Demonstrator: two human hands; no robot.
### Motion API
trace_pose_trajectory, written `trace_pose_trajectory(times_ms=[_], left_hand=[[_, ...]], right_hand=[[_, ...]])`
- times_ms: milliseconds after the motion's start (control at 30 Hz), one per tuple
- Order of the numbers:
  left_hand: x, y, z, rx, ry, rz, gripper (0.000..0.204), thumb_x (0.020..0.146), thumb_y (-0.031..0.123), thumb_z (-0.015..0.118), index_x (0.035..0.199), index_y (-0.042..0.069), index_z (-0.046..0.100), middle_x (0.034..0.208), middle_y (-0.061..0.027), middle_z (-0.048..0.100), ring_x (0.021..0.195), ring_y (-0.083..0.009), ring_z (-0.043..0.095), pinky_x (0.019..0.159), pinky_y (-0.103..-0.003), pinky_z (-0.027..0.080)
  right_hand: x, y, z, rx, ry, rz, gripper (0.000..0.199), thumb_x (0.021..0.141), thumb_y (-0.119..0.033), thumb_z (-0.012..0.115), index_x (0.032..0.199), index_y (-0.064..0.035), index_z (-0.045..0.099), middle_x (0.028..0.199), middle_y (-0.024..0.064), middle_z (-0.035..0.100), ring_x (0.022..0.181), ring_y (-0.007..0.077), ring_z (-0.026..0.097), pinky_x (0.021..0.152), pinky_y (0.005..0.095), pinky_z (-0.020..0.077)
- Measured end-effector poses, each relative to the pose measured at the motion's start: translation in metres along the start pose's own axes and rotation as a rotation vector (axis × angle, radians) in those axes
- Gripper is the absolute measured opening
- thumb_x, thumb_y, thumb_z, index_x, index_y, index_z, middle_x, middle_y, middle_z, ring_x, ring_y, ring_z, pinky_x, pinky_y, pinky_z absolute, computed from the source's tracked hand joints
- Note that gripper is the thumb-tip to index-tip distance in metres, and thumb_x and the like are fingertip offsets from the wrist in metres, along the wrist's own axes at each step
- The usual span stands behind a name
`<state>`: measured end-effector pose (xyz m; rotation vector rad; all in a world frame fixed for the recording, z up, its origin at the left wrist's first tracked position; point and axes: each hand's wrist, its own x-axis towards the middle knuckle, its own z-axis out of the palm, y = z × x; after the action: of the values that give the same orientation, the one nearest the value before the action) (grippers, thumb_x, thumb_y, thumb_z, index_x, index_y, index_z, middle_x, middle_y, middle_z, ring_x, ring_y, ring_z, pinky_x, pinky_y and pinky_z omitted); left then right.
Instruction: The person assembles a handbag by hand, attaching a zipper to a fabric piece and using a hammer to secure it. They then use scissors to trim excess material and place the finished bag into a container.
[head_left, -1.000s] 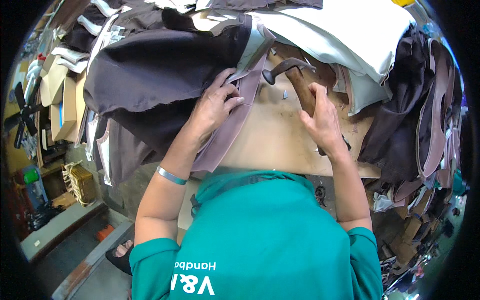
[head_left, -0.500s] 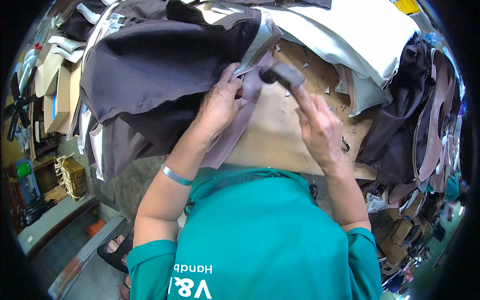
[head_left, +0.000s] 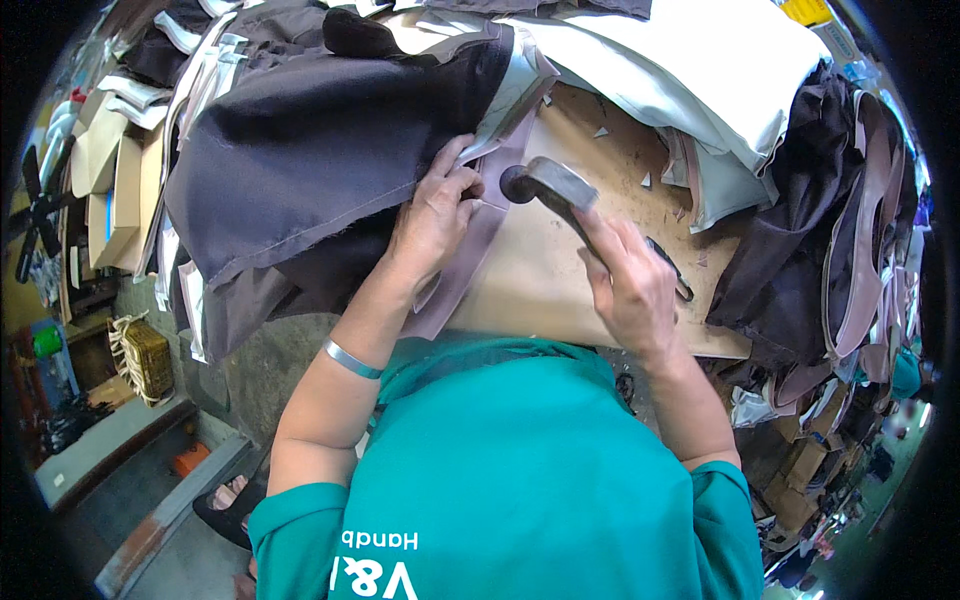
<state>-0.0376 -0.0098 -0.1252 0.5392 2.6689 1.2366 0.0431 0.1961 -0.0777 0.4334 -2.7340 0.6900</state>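
My right hand (head_left: 637, 285) is closed round the handle of a hammer (head_left: 560, 184). The hammer's round dark face is over, or touching, a mauve strip (head_left: 490, 232); I cannot tell which. That strip borders a dark brown fabric piece (head_left: 330, 140) with a pale lining edge. Close to the hammer face, my left hand (head_left: 437, 215) pinches the strip's edge, fingers bent. Beneath lies a tan work board (head_left: 545, 270), partly covered by the fabric.
White fabric (head_left: 690, 70) lies across the back right. More dark fabric (head_left: 785, 215) hangs at the right, beside mauve-edged pieces (head_left: 868, 240). Small white scraps (head_left: 601, 132) are scattered on the board. A wicker basket (head_left: 145, 355) stands at the left, below cardboard boxes (head_left: 125, 190).
The hammer has shifted slightly left and nearer to me, and its head shows more sharply. My left hand and the fabric have slid slightly left. Both hands keep their grip.
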Motion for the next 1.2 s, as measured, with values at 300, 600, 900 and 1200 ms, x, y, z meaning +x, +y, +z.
trace_pose_trajectory(times_ms=[300, 600, 900, 1200], left_hand=[[0.003, -0.003, 0.0, -0.034, 0.014, 0.036, 0.014, 0.071, -0.005, 0.058, 0.083, 0.0, 0.055, 0.133, -0.0153, 0.04, 0.114, -0.0332, 0.047, 0.092, -0.035, 0.039], [0.005, -0.007, 0.0, -0.04, 0.002, 0.025, 0.017, 0.073, -0.004, 0.054, 0.089, 0.0, 0.057, 0.131, -0.016, 0.042, 0.115, -0.0328, 0.047, 0.093, -0.035, 0.039], [0.009, 0.003, -0.006, -0.021, 0.007, 0.079, 0.046, 0.077, -0.009, 0.038, 0.119, 0.004, 0.051, 0.129, -0.0177, 0.044, 0.12, -0.0314, 0.043, 0.1, -0.035, 0.035], [-0.019, 0.088, -0.145, 0.313, 0.516, 0.287, 0.044, 0.074, -0.016, 0.039, 0.114, -0.005, 0.055, 0.126, -0.0149, 0.049, 0.118, -0.0275, 0.046, 0.099, -0.034, 0.035]], right_hand=[[-0.026, -0.006, 0.014, -0.014, -0.144, -0.079, 0.059, 0.071, -0.003, 0.051, 0.127, -0.0216, 0.049, 0.073, 0.0066, 0.049, 0.05, 0.02, 0.052, 0.045, 0.0313, 0.0453], [-0.032, -0.007, 0.015, 0.045, -0.258, -0.183, 0.059, 0.07, -0.008, 0.054, 0.126, -0.0253, 0.049, 0.073, 0.0051, 0.05, 0.049, 0.0194, 0.052, 0.045, 0.0304, 0.0455], [-0.02, 0.021, 0.027, -0.096, -0.135, -0.097, 0.064, 0.069, -0.006, 0.058, 0.13, -0.014, 0.043, 0.082, 0.011, 0.056, 0.058, 0.0213, 0.056, 0.047, 0.0312, 0.045], [0.003, 0.026, 0.012, 0.182, -0.252, 0.419, 0.07, 0.077, -0.03, 0.064, 0.134, -0.0064, 0.031, 0.116, 0.019, 0.051, 0.106, 0.033, 0.051, 0.089, 0.039, 0.0425]])
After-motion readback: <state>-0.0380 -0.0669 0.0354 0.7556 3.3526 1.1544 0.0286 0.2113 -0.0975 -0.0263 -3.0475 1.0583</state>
